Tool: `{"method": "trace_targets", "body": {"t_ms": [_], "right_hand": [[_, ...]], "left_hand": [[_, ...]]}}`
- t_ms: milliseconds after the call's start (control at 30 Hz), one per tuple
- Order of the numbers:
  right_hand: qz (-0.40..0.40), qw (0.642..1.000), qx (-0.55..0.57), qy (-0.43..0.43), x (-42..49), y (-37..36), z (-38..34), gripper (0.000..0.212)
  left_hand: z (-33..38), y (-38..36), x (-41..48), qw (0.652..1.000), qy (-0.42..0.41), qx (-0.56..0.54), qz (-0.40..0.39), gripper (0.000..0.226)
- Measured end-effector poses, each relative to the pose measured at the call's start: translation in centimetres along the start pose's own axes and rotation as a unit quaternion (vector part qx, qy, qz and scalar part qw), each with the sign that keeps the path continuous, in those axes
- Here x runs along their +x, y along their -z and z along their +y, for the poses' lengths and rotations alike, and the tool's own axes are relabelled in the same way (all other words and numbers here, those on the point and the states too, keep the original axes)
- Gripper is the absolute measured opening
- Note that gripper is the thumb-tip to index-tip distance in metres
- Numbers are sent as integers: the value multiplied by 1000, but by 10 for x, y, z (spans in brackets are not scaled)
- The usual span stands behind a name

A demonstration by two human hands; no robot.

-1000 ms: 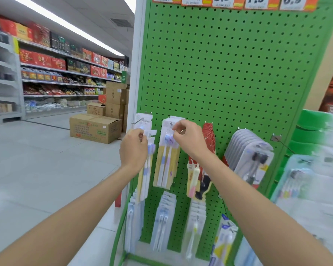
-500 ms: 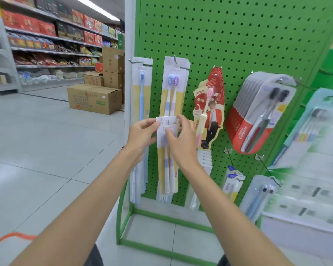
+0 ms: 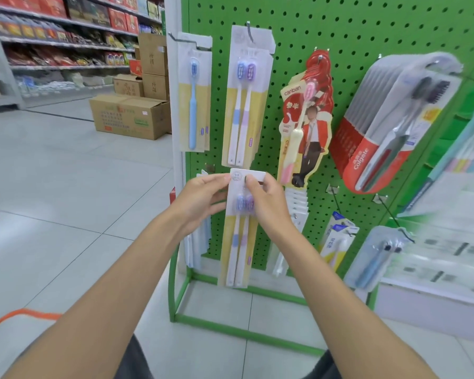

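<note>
Two hands are occupied w/ one item: a twin-toothbrush blister pack [image 3: 238, 242] on a yellow-and-white card, one blue and one purple brush inside. The pack is held upright in front of the lower row of the green perforated pegboard stand [image 3: 326, 36], directly below an identical pack [image 3: 246, 105] hung on the upper row. The white header's left edge is pinched by the left hand [image 3: 203, 199]; the header's right side is gripped by the right hand [image 3: 268, 203], a fingertip approx. beside the dark hang hole. Both hands are thus closed on the pack; neither is free.

Step judged to be in hand: hanging the pack on a lower peg, i.e. the hang hole is being lined up w/ a hook tip. The hook is hidden behind the header, so it can't be told whether the hole is threaded yet.

Next move, prob.: the header is to be kept level and slid back along the hook toward the board until seated, then let go by both hands. Care is needed so the thin card isn't bent and the white packs [image 3: 200, 242] just left of it, behind the left hand, aren't snagged.

Elsewhere on the stand, a single blue-toothbrush pack [image 3: 193, 105], a red figure-shaped card pack [image 3: 304, 119] and a red-and-clear Colgate multi-pack [image 3: 389, 127] are hung.
</note>
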State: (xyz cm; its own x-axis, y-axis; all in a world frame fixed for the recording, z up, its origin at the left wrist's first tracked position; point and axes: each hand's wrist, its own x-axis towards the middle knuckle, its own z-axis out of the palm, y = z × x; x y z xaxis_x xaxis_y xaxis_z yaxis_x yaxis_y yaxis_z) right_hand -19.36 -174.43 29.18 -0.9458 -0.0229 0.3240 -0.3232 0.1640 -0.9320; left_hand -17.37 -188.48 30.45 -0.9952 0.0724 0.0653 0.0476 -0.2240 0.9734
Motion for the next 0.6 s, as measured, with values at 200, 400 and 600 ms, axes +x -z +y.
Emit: {"method": "trace_targets", "body": {"t_ms": [200,400,600], "right_hand": [[22,998,40,-40,-8,20,-7,20],[3,994,61,-94,-13,24,-8,34],[-116,983,69,-123,-19,25,-7,41]], "left_hand": [[-11,3,-8,986,83,134,-53,21],[-11,-1,-10,992,38,122,-24,10],[-11,-3,-7,996,1,70,50,7]]}}
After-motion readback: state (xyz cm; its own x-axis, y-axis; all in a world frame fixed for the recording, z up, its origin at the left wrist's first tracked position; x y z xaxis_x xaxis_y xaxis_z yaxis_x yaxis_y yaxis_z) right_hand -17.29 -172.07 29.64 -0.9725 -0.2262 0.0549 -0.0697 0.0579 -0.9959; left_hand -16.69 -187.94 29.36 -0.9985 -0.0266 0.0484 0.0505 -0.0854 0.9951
